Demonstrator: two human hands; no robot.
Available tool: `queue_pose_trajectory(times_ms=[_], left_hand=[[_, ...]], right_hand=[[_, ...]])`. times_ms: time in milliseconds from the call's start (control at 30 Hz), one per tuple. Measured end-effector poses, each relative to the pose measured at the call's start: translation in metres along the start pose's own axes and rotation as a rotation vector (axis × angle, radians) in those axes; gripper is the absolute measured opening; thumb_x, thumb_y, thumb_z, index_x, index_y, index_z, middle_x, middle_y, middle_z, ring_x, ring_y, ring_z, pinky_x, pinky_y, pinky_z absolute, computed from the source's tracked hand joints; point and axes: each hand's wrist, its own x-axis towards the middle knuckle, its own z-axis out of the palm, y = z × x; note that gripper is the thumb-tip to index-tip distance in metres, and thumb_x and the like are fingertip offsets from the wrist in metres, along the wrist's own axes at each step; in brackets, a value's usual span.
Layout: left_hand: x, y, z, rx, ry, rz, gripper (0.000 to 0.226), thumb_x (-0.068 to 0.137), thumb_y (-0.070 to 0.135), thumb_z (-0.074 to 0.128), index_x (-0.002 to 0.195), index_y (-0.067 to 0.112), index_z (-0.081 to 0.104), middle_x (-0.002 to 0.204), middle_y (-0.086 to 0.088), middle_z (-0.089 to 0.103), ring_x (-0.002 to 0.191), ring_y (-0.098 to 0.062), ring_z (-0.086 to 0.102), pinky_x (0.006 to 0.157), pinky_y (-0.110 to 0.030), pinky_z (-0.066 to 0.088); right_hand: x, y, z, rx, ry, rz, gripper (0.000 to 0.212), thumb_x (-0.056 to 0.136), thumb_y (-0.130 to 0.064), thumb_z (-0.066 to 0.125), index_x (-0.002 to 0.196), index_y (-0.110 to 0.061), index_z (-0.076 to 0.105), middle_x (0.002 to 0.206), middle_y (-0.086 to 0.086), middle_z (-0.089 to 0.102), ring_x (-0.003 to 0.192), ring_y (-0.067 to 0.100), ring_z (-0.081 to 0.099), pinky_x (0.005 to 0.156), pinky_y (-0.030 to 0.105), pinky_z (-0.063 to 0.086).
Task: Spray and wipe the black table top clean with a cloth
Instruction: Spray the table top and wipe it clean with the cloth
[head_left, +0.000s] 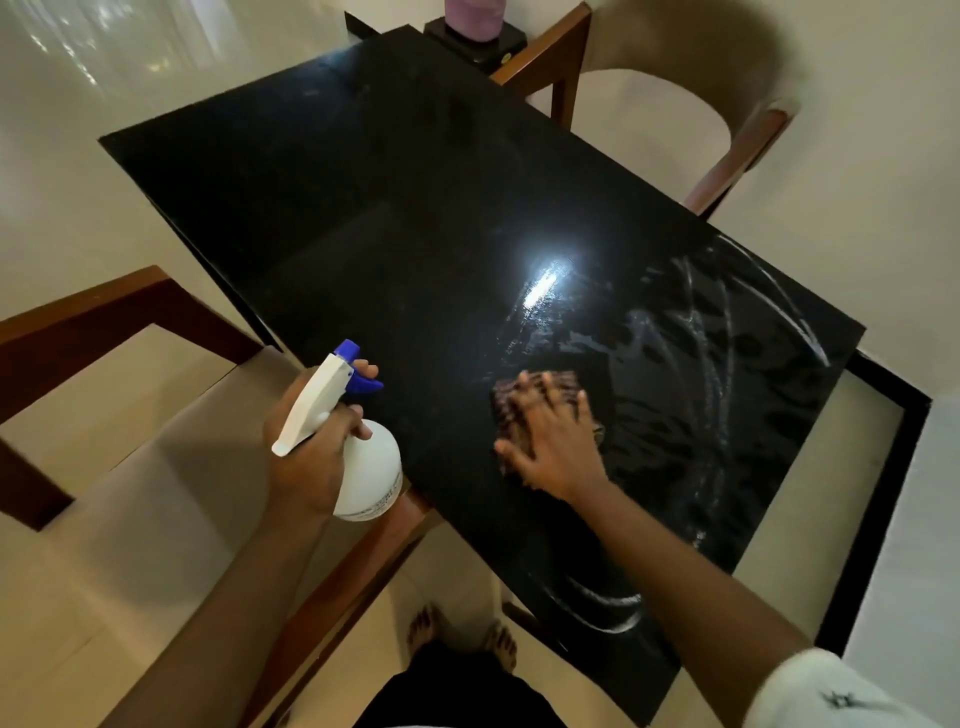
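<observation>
The black table top (395, 208) fills the middle of the view, glossy, with wet streaks and smears across its right half. My right hand (558, 439) lies flat, fingers spread, pressing a dark reddish cloth (511, 397) onto the table near its front edge. My left hand (311, 441) grips a white spray bottle (366, 470) with a blue nozzle, held upright just off the table's near left edge, a finger on the blue trigger.
A wooden chair with a beige seat (171, 452) stands at the left under my left arm. A second chair (717, 119) is at the far right. A purple object on a small black stand (475, 21) sits beyond the far corner. My bare feet (462, 639) show below.
</observation>
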Motion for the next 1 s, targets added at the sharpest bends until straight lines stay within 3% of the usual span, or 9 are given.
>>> queue_pose_trajectory(times_ms=[200, 300, 467, 600, 733, 800, 867, 933, 1000], left_hand=[[0.017, 0.011, 0.012, 0.156, -0.089, 0.182, 0.034, 0.09, -0.013, 0.047, 0.124, -0.012, 0.049, 0.097, -0.01, 0.062, 0.076, 0.003, 0.064, 0.062, -0.005, 0.048], [0.026, 0.014, 0.021, 0.168, -0.095, 0.223, 0.035, 0.09, -0.013, 0.048, 0.125, -0.012, 0.047, 0.099, -0.013, 0.06, 0.073, 0.001, 0.064, 0.062, -0.006, 0.049], [0.038, 0.008, 0.025, 0.131, -0.116, 0.2, 0.038, 0.091, -0.005, 0.052, 0.128, -0.006, 0.047, 0.104, -0.006, 0.061, 0.075, -0.002, 0.066, 0.065, -0.013, 0.055], [0.041, 0.003, 0.028, 0.113, -0.094, 0.201, 0.04, 0.09, -0.003, 0.055, 0.129, -0.007, 0.048, 0.1, 0.004, 0.068, 0.078, -0.002, 0.067, 0.066, -0.013, 0.055], [0.046, 0.003, 0.036, 0.108, -0.112, 0.208, 0.039, 0.09, 0.002, 0.057, 0.128, -0.004, 0.052, 0.113, -0.014, 0.064, 0.081, -0.008, 0.067, 0.069, -0.018, 0.056], [0.049, 0.002, 0.042, 0.092, -0.122, 0.194, 0.039, 0.089, 0.003, 0.059, 0.127, -0.002, 0.053, 0.113, -0.018, 0.064, 0.081, -0.008, 0.067, 0.071, -0.021, 0.058], [0.051, 0.001, 0.049, 0.09, -0.136, 0.193, 0.036, 0.088, 0.001, 0.059, 0.124, -0.001, 0.055, 0.111, -0.016, 0.063, 0.082, -0.006, 0.067, 0.07, -0.019, 0.058], [0.05, 0.002, 0.055, 0.097, -0.139, 0.198, 0.031, 0.087, -0.002, 0.06, 0.117, 0.007, 0.056, 0.108, -0.011, 0.061, 0.079, -0.011, 0.066, 0.068, -0.013, 0.056], [0.049, 0.003, 0.061, 0.097, -0.125, 0.204, 0.035, 0.086, -0.003, 0.061, 0.117, 0.013, 0.053, 0.107, -0.009, 0.058, 0.08, -0.016, 0.063, 0.068, -0.011, 0.054]], right_hand=[[-0.026, -0.015, 0.017, -0.084, -0.088, -0.393, 0.073, 0.091, -0.068, 0.034, 0.152, -0.029, 0.019, 0.159, -0.01, -0.002, 0.147, 0.017, -0.009, 0.114, 0.054, -0.013], [0.008, 0.018, 0.003, -0.083, 0.004, -0.208, 0.072, 0.088, -0.069, 0.028, 0.15, -0.032, 0.029, 0.16, -0.007, 0.01, 0.148, 0.018, 0.003, 0.115, 0.061, 0.004], [0.066, 0.091, -0.035, -0.065, -0.022, 0.318, 0.072, 0.091, -0.07, 0.025, 0.153, -0.036, 0.01, 0.162, -0.004, -0.002, 0.149, 0.021, -0.002, 0.114, 0.059, -0.002], [0.047, 0.056, -0.02, -0.059, -0.002, 0.246, 0.08, 0.083, -0.074, 0.015, 0.153, -0.035, 0.012, 0.162, -0.003, 0.005, 0.149, 0.026, 0.003, 0.113, 0.059, 0.002], [-0.01, -0.007, 0.008, -0.027, -0.021, -0.094, 0.073, 0.088, -0.072, 0.026, 0.152, -0.038, 0.015, 0.161, -0.005, 0.008, 0.147, 0.023, -0.005, 0.114, 0.06, -0.002], [-0.028, -0.016, 0.016, -0.011, -0.072, -0.166, 0.069, 0.091, -0.07, 0.024, 0.151, -0.042, 0.006, 0.161, -0.009, 0.0, 0.147, 0.02, -0.009, 0.114, 0.055, -0.011], [-0.023, -0.002, 0.015, -0.02, -0.03, -0.214, 0.066, 0.092, -0.067, 0.027, 0.151, -0.043, 0.01, 0.16, -0.011, 0.006, 0.148, 0.017, -0.003, 0.115, 0.054, -0.006], [-0.002, 0.025, 0.005, -0.077, 0.049, -0.12, 0.067, 0.089, -0.067, 0.028, 0.15, -0.039, 0.022, 0.159, -0.011, 0.016, 0.147, 0.017, 0.009, 0.115, 0.059, 0.01], [0.022, 0.063, -0.013, -0.102, 0.042, 0.107, 0.076, 0.083, -0.071, 0.017, 0.151, -0.037, 0.019, 0.16, -0.012, 0.009, 0.148, 0.018, 0.007, 0.115, 0.059, 0.009]])
